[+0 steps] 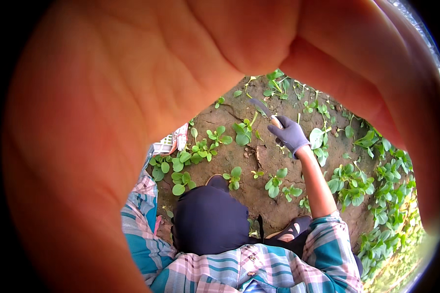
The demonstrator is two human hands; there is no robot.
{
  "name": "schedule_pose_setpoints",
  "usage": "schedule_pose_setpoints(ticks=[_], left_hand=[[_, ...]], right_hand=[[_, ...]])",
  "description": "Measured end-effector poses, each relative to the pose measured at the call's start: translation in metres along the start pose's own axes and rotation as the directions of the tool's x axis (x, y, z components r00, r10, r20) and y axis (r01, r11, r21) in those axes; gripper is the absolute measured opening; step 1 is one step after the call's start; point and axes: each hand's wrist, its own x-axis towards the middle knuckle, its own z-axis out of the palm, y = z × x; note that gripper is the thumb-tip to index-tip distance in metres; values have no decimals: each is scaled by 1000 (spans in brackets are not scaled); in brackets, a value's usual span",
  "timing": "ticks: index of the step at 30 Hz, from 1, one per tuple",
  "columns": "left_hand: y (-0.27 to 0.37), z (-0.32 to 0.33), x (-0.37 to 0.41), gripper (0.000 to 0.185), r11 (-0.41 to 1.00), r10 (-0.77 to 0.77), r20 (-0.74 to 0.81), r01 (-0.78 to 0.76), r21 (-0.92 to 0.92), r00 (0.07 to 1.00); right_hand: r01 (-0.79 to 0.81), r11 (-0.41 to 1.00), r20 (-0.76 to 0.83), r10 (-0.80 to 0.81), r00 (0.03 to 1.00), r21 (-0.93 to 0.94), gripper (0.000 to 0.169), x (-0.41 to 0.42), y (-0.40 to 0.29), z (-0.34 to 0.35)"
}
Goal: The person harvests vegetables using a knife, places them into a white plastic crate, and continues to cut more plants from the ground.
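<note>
A bare hand (95,91), apparently my left, is very close to the lens, its palm and fingers curving around the view and hiding much of it. Whether it grips anything does not show. Farther down, my right hand (288,134), in a dark purple-grey glove, is shut on the pale handle of a knife with a curved dark blade (262,107). The blade points up and left over brown soil (275,157). Small leafy green seedlings (243,132) stand around it, and a broad-leaved plant (317,138) is just right of the glove.
Denser leafy plants (352,183) grow along the right side. At the left, a white plastic crate (164,144) stands partly hidden beside a sack-like bundle. My dark-clad knee (211,219) and two shoes, one a dark open sandal (297,227), are low in view among seedlings.
</note>
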Motion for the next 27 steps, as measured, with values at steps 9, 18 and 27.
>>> schedule_pose_setpoints(ticks=[9,18,27], left_hand=[[-20,-5,-9,84,999,34,-22,-34,27,999],[-9,-2,-15,82,996,81,-87,-78,47,993],[15,-7,-26,79,997,59,-143,-52,52,988]], right_hand=[[-38,999,-5,38,999,14,48,-1,-3,6],[-65,998,-18,65,998,25,45,-3,-2,2],[-36,999,-52,35,998,-33,45,-1,-5,0]])
